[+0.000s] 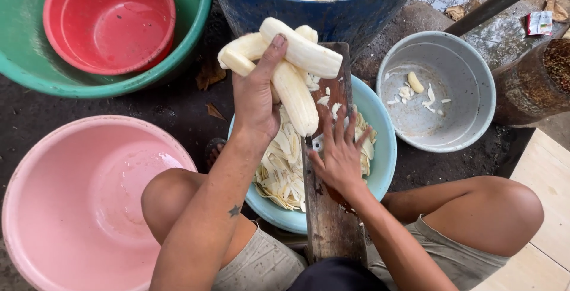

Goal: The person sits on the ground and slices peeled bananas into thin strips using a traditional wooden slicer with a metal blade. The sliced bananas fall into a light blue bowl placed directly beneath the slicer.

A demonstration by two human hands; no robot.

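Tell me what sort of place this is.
Probably an outdoor, ground-level food-preparation spot: bare wet ground, a blue tub of peeled white roots, and a wooden slicing board over a basin of slices.

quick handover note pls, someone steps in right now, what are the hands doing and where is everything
Left hand: clamped on a bunch of peeled white roots, held over the top of the wooden slicer board.
Right hand: flat on the board, fingers spread, holding nothing.
Done: thin slices piled in the light blue basin under the board.
Left: the bunch in hand, plus more peeled roots in the blue tub ahead.
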